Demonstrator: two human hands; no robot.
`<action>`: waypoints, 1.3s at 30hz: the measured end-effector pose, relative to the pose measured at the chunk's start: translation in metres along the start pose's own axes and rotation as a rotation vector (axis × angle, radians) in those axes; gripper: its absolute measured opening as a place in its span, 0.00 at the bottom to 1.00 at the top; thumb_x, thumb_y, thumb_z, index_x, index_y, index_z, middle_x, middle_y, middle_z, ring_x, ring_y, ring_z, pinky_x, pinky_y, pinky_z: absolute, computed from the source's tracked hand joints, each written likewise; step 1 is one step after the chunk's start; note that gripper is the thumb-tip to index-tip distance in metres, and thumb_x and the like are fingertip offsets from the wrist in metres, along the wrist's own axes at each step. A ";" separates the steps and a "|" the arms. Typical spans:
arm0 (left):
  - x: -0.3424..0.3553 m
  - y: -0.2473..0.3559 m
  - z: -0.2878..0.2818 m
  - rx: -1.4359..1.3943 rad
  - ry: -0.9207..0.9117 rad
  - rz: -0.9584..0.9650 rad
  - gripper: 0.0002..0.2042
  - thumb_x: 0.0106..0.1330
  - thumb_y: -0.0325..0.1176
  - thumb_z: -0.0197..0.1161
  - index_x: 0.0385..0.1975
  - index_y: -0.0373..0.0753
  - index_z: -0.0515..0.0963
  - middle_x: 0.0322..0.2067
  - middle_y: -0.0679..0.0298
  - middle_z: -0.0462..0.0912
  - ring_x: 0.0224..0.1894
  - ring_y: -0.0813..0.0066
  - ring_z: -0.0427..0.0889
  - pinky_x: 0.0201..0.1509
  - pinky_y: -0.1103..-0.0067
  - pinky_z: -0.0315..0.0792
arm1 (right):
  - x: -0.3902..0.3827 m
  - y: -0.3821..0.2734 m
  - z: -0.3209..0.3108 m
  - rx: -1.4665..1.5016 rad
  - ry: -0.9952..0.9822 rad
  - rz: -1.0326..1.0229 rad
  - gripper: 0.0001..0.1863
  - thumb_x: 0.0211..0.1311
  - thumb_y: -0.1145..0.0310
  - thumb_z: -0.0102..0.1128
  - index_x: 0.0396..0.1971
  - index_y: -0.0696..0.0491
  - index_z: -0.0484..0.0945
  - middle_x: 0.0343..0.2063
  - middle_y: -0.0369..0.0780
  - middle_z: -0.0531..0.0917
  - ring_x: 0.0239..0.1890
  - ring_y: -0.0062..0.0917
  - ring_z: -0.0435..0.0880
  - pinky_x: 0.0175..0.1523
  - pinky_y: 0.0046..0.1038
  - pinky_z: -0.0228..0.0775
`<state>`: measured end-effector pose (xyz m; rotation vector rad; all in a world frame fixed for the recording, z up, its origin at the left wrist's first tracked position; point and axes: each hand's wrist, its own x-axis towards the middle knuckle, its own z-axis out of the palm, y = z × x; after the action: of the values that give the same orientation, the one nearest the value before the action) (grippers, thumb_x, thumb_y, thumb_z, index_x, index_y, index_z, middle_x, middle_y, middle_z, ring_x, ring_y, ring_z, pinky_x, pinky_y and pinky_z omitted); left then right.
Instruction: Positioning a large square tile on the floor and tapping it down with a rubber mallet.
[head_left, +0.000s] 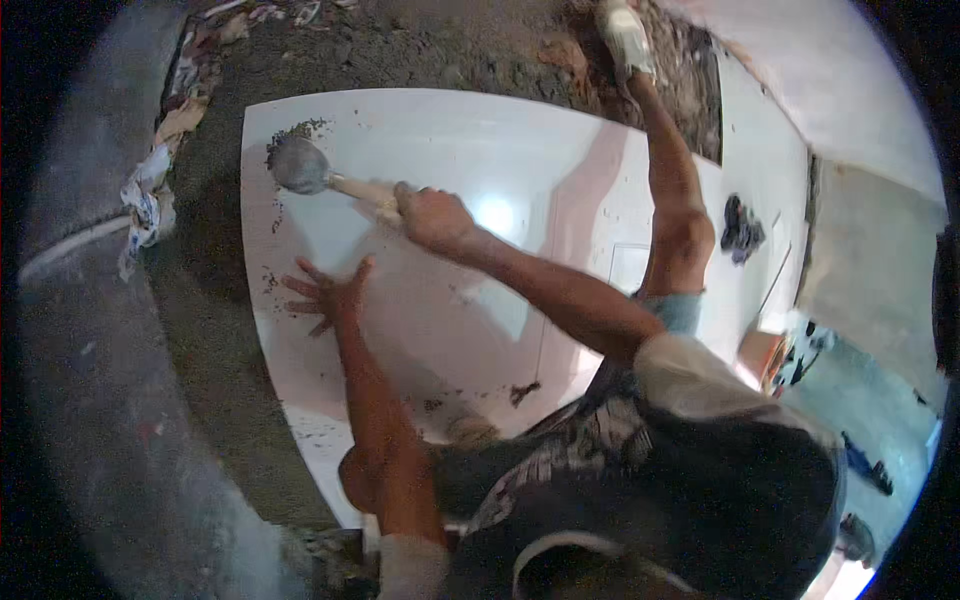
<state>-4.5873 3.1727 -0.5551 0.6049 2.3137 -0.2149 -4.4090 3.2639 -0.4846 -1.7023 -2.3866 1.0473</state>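
A large glossy white tile lies under both of my hands, with dark crumbs scattered on it. My right hand is wrapped round the pale handle of a mallet. The mallet's round grey head is over the tile's far left corner, beside a patch of crumbs; whether it touches the tile I cannot tell. Nearer to me, my left hand is open on the tile close to its left edge, fingers spread and holding nothing.
Grey mortar or sand borders the tile on the left, with rough dark soil beyond it. Crumpled scraps lie by the left wall. My outstretched leg crosses the right side. A dark crumpled item sits on paler flooring.
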 end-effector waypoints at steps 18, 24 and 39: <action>-0.027 -0.013 0.012 -0.143 0.104 0.016 0.63 0.38 0.70 0.67 0.70 0.56 0.31 0.70 0.56 0.20 0.68 0.34 0.20 0.53 0.26 0.35 | -0.008 0.052 0.018 -0.067 -0.178 0.115 0.19 0.65 0.55 0.48 0.43 0.55 0.66 0.26 0.50 0.81 0.30 0.46 0.82 0.35 0.47 0.73; -0.008 0.020 -0.005 0.036 0.197 0.331 0.52 0.42 0.65 0.68 0.69 0.62 0.47 0.71 0.58 0.32 0.67 0.29 0.30 0.54 0.26 0.40 | -0.018 0.071 0.018 -0.068 -0.175 0.121 0.24 0.66 0.46 0.44 0.47 0.53 0.65 0.28 0.50 0.81 0.34 0.47 0.83 0.38 0.48 0.74; 0.015 0.036 -0.009 -0.195 0.408 0.456 0.46 0.42 0.58 0.72 0.66 0.59 0.58 0.71 0.65 0.40 0.66 0.24 0.32 0.50 0.23 0.42 | -0.009 -0.040 -0.051 0.314 0.439 -0.294 0.17 0.70 0.57 0.45 0.35 0.59 0.67 0.17 0.37 0.70 0.18 0.20 0.69 0.23 0.27 0.62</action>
<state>-4.5852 3.2129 -0.5584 1.1335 2.4553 0.3764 -4.4183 3.2746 -0.4207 -1.2688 -1.9910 0.8407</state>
